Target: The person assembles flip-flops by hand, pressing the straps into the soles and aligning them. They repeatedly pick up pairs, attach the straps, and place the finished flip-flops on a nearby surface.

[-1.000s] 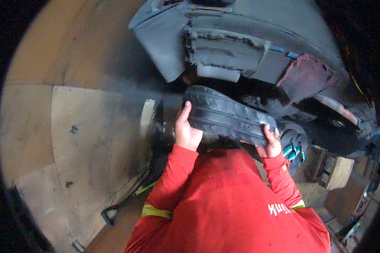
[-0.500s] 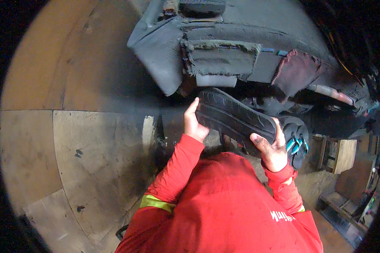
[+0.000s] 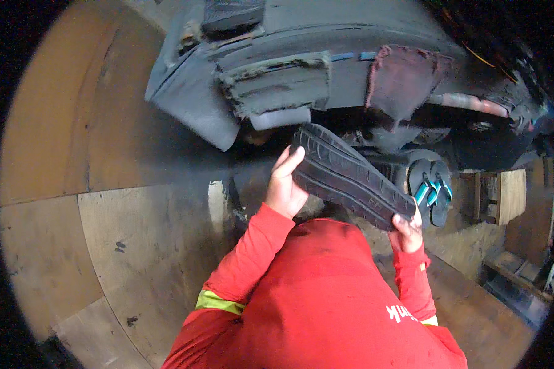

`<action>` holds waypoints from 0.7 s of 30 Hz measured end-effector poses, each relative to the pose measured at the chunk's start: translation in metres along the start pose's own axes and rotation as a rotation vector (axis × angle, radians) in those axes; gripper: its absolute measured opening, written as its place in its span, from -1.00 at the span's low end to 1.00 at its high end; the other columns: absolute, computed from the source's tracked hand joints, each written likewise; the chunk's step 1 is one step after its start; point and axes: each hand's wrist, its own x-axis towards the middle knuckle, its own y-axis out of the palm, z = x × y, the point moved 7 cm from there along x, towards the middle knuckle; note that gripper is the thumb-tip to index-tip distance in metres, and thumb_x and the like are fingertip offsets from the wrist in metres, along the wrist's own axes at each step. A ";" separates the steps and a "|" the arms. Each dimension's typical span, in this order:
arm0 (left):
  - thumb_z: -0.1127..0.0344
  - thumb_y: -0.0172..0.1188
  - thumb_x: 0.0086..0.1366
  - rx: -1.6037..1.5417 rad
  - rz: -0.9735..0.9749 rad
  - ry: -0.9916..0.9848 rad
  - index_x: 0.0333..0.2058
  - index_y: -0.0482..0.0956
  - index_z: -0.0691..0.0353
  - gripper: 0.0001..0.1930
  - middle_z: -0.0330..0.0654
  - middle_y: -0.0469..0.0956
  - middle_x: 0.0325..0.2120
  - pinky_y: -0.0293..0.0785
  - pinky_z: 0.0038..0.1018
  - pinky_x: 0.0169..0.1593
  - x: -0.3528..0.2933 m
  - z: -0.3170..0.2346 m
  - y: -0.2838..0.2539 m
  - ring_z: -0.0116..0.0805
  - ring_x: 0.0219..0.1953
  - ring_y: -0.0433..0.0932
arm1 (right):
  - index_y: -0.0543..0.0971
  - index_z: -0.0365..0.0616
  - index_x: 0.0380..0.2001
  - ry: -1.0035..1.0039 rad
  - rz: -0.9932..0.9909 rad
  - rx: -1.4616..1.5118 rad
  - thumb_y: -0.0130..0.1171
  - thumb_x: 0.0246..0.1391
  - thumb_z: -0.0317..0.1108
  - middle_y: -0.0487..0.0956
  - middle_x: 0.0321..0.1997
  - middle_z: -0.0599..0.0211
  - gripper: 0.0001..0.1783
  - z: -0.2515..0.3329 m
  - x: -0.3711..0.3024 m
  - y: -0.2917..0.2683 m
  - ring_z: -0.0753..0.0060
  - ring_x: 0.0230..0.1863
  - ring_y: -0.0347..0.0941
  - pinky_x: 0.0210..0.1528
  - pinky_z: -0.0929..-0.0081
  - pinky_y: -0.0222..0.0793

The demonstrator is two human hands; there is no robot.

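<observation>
A long black slab of grooved rubber (image 3: 354, 181), much like a strip of tyre tread, is held up in front of my red-sleeved body. My left hand (image 3: 285, 186) grips its upper left end, thumb lying on the grooved face. At the lower right end my right hand (image 3: 409, 234) clasps the edge, its thumb in front and the other fingers partly hidden behind. The slab slopes down from left to right, grooved face toward me.
Beyond the slab is a dark, worn bench (image 3: 363, 24) with a frayed grey cloth (image 3: 280, 83) and a frayed reddish cloth (image 3: 406, 80) along its edge. Black flip-flops (image 3: 438, 212) with turquoise straps are at right, near a wooden crate (image 3: 512, 197). Wooden boards (image 3: 141, 246) lie at left.
The slab has turned to show more of its grooved face, and its right end has dropped. My right hand has moved down to that end. The view has shifted to the right.
</observation>
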 end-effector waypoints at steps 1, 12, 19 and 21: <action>0.34 0.10 0.39 0.073 0.003 0.029 0.06 0.46 0.19 -0.71 -0.21 0.56 -0.05 0.43 -0.30 0.11 -0.004 0.001 0.004 -0.29 0.00 0.52 | 0.38 -0.19 0.11 0.070 -0.023 0.096 0.33 0.06 -0.25 0.53 0.10 0.22 -0.42 -0.010 0.006 -0.012 0.17 0.08 0.49 0.14 0.24 0.40; 0.57 0.13 0.30 0.282 -0.290 0.501 0.11 0.35 0.19 -0.58 -0.17 0.46 0.04 0.40 -0.23 0.17 -0.057 -0.024 -0.011 -0.25 0.06 0.47 | 0.49 -0.06 -0.05 0.403 -0.041 0.508 0.15 0.27 -0.30 0.64 -0.10 0.32 -0.78 -0.111 0.149 0.051 0.28 -0.13 0.62 -0.11 0.17 0.57; 0.59 0.22 0.26 0.370 -0.419 0.747 0.10 0.32 0.22 -0.54 -0.14 0.49 0.00 0.40 -0.37 0.14 -0.075 -0.045 0.016 -0.37 0.00 0.49 | 0.49 -0.16 -0.06 0.552 0.095 0.584 0.16 0.26 -0.29 0.63 -0.07 0.20 -0.74 -0.119 0.178 0.111 0.21 -0.06 0.60 0.01 0.09 0.52; 0.60 0.23 0.24 0.480 -0.453 0.781 0.13 0.30 0.24 -0.50 -0.15 0.49 0.00 0.37 -0.38 0.16 -0.086 -0.049 0.028 -0.37 0.02 0.48 | 0.51 -0.19 -0.02 0.593 0.266 0.669 0.14 0.27 -0.25 0.62 -0.02 0.15 -0.70 -0.125 0.172 0.130 0.18 0.01 0.57 0.11 0.10 0.46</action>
